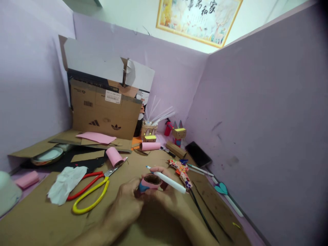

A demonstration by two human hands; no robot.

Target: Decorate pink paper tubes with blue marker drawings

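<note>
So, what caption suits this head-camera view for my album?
Left hand and right hand hold a pink-and-blue tube, the right also gripping a white pen, scissors nearby.

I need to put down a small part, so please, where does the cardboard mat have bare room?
The cardboard mat is bare on the near side of the scissors, left of the left hand. A smaller patch lies between the right hand and the pink tube behind it. Crowded: around the tissue, patterned piece and phone.

pink tube [151, 186] partly behind right hand [167, 197], framed poster [189, 24] cut off above
</note>
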